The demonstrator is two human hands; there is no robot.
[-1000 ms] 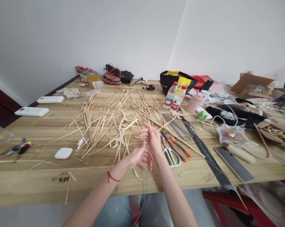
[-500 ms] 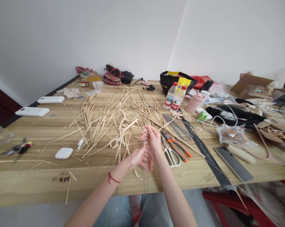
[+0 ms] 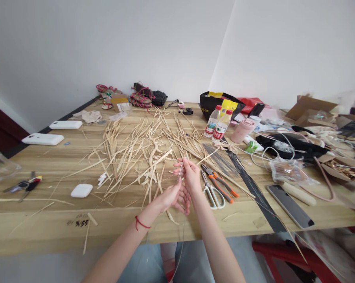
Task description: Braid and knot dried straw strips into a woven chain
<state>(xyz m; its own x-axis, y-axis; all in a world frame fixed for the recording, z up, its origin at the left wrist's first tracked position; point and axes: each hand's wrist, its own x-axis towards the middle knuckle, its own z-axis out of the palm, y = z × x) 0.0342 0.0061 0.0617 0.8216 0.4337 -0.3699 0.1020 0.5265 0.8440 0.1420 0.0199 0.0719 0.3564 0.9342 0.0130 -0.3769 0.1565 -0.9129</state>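
Observation:
My left hand [image 3: 175, 197] is pinched on a thin, pale grey wire [image 3: 183, 232] at the front middle of the table. My right hand [image 3: 190, 175] is closed round the wire's upper part, just above and to the right of the left. The wire's long end runs down past the table edge, in front of my legs. Dry straw-coloured strips [image 3: 136, 147] lie heaped beyond both hands, with a braided piece [image 3: 153, 153] among them. Right of my right hand rest scissors [image 3: 214, 194] and orange-handled pliers [image 3: 220, 182].
Two water bottles [image 3: 221, 127], a pink cup [image 3: 243, 130] and a black bag [image 3: 208, 105] stand at the back right. A phone [image 3: 291, 206] lies at the right, near cables. At the left are a white case [image 3: 81, 190] and keys [image 3: 25, 184].
The camera view has shifted slightly. Both hands keep almost the same pose on the wire, and its hanging end has swayed a little.

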